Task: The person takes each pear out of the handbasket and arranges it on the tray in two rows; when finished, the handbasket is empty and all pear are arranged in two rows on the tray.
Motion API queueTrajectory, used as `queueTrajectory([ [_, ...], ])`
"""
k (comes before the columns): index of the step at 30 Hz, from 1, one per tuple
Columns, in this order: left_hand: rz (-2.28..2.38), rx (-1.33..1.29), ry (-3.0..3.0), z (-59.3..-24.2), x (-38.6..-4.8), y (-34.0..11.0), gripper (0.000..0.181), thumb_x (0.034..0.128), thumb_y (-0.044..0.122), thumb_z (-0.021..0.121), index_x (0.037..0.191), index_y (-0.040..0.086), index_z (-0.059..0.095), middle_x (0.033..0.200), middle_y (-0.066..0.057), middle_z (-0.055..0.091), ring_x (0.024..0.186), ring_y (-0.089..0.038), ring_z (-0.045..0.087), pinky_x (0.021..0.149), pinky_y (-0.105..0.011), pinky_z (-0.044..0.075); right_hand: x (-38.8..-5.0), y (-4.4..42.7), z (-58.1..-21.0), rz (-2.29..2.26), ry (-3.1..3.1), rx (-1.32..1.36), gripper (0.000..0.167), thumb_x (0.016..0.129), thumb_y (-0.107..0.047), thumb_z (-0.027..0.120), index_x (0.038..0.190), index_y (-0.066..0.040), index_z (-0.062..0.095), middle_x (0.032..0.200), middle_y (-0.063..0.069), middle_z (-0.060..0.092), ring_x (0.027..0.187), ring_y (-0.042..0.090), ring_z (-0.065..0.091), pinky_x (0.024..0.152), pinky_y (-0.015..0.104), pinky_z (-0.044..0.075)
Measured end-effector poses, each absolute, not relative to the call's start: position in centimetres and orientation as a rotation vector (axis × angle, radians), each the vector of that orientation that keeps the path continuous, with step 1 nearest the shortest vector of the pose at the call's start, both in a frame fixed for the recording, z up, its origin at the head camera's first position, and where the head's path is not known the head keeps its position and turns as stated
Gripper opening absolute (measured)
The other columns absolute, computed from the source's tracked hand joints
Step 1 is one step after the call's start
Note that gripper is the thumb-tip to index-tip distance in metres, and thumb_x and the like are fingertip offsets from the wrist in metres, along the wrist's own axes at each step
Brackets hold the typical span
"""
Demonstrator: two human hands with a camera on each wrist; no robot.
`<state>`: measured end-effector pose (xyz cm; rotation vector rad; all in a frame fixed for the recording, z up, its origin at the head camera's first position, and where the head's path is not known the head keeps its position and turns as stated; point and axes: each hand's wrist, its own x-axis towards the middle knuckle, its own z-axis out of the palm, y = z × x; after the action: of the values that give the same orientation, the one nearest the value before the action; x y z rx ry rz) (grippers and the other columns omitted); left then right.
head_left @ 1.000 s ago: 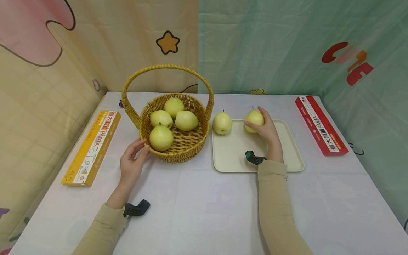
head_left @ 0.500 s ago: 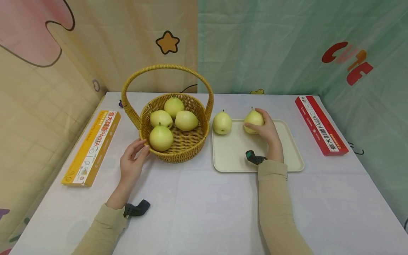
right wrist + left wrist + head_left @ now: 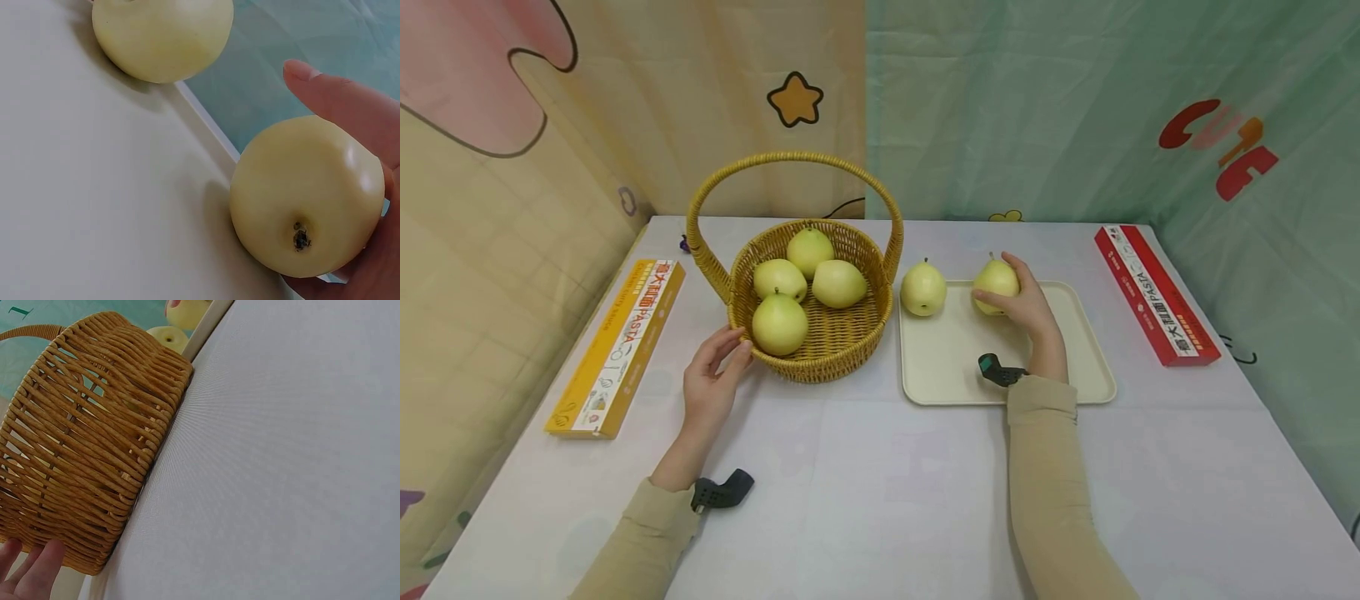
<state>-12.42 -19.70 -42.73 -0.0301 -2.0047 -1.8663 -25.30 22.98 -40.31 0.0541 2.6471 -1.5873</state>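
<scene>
In the head view my left hand (image 3: pixel 709 385) touches the near left side of a round wicker basket (image 3: pixel 842 354) with a tall handle. Its fingertips lie against the woven wall (image 3: pixel 94 444) in the left wrist view. Several yellow-green pears sit inside, the nearest pear (image 3: pixel 779 325) close to that hand. On a cream tray (image 3: pixel 951 367) my right hand (image 3: pixel 1033 312) holds a pear (image 3: pixel 994 283) at the back edge, thumb on one side and fingers round the other. That pear (image 3: pixel 306 197) shows its blossom end in the right wrist view. Another pear (image 3: pixel 923 289) stands at the tray's back left corner.
A yellow pasta box (image 3: pixel 616 350) lies left of the basket, and a red pasta box (image 3: pixel 1157 296) lies right of the tray. The white-covered table (image 3: pixel 865 500) extends in front. Printed curtains (image 3: pixel 970 108) hang behind and at the sides.
The pear in my right hand has shifted very slightly to the left, together with the hand. My left hand and the basket stay where they were.
</scene>
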Motion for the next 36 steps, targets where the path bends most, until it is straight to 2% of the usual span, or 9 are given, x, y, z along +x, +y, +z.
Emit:
queueTrajectory([
  [8, -1.871, -0.038, -1.998, -42.7, -12.4, -19.7, 0.031, 0.0899, -0.002, 0.059, 0.119, -0.012, 0.054, 0.134, -0.013, 0.044, 0.109, -0.010, 0.053, 0.081, -0.016, 0.054, -25.2, 22.9, -40.2, -1.588, 2.646, 0.053, 0.094, 0.081, -0.030, 0.074, 0.152, -0.023, 0.013, 0.153, 0.010, 0.019, 0.128, 0.037, 0.031, 0.106, 0.054, 0.032],
  [14, -1.867, -0.038, -2.006, -42.9, -12.5, -19.8, 0.031, 0.0901, -0.001, 0.060, 0.119, -0.011, 0.054, 0.135, -0.012, 0.044, 0.110, -0.011, 0.053, 0.082, -0.017, 0.054, -25.1, 23.1, -39.7, -1.577, 2.654, 0.077, 0.097, 0.079, -0.036, 0.076, 0.151, -0.023, 0.013, 0.153, 0.011, 0.018, 0.133, 0.034, 0.027, 0.109, 0.054, 0.030],
  [20, -1.870, -0.042, -2.002, -42.9, -12.5, -19.8, 0.031, 0.0899, -0.001, 0.060, 0.119, -0.012, 0.054, 0.134, -0.013, 0.044, 0.110, -0.010, 0.053, 0.082, -0.017, 0.054, -24.3, 23.4, -37.6, -1.631, 2.726, 0.072, 0.098, 0.077, -0.040, 0.076, 0.151, -0.023, 0.014, 0.154, 0.008, 0.017, 0.139, 0.028, 0.019, 0.114, 0.050, 0.024],
  [23, -1.871, -0.036, -2.003, -42.9, -12.5, -19.8, 0.031, 0.0899, -0.002, 0.059, 0.119, -0.012, 0.054, 0.134, -0.013, 0.044, 0.110, -0.010, 0.053, 0.082, -0.017, 0.054, -23.8, 23.3, -35.9, -1.715, 2.784, 0.042, 0.095, 0.078, -0.037, 0.076, 0.151, -0.023, 0.016, 0.154, 0.004, 0.020, 0.139, 0.024, 0.020, 0.114, 0.046, 0.024],
  [30, -1.870, -0.028, -2.009, -42.7, -12.4, -19.7, 0.031, 0.0903, -0.001, 0.059, 0.119, -0.012, 0.054, 0.135, -0.012, 0.044, 0.110, -0.010, 0.053, 0.082, -0.016, 0.053, -21.9, 21.2, -32.0, -2.106, 2.808, -0.114, 0.081, 0.079, -0.018, 0.077, 0.145, -0.020, 0.031, 0.144, 0.002, 0.036, 0.131, 0.016, 0.034, 0.109, 0.036, 0.035],
  [36, -1.869, -0.031, -2.004, -42.8, -12.4, -19.7, 0.031, 0.0902, -0.001, 0.059, 0.119, -0.012, 0.054, 0.134, -0.012, 0.044, 0.110, -0.010, 0.053, 0.082, -0.017, 0.054, -20.5, 17.4, -29.9, -2.523, 2.625, -0.490, 0.061, 0.080, 0.001, 0.072, 0.134, -0.008, 0.045, 0.128, 0.006, 0.051, 0.119, 0.023, 0.047, 0.101, 0.037, 0.043],
])
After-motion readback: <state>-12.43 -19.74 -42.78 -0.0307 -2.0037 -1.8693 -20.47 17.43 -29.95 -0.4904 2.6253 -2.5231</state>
